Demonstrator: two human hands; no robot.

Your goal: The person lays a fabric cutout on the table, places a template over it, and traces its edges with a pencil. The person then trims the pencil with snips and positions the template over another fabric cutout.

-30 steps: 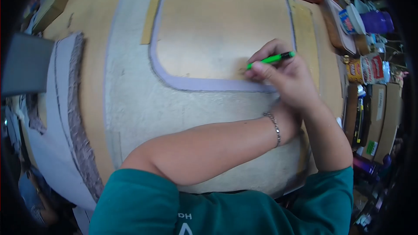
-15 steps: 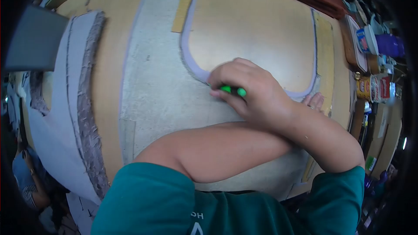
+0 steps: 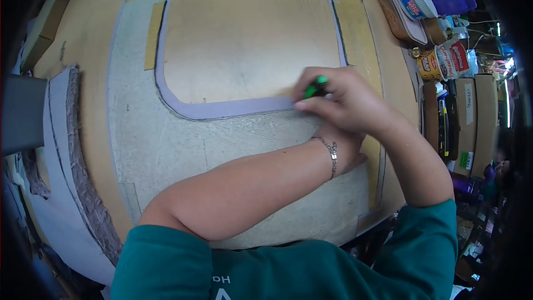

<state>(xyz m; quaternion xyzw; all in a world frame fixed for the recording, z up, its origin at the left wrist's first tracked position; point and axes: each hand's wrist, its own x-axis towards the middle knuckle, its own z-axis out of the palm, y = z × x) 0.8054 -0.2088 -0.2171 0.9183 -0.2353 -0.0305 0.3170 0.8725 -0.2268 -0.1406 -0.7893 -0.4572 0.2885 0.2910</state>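
green pen (image 3: 317, 85) clasped in right hand (image 3: 348, 99); left hand (image 3: 348, 149) partly hidden, can't tell its grip.

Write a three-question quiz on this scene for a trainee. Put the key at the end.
1. Short answer: What does the right hand hold?
2. True or false: The bracelet is on the right arm.
3. Multiple choice: The strip along the inner edge of the left side of the U-shaped grey piece is:
a) red
b) yellow
c) black

Key:
1. A green pen, partly hidden by the fingers.
2. False; the bracelet is on the left arm.
3. b) yellow.
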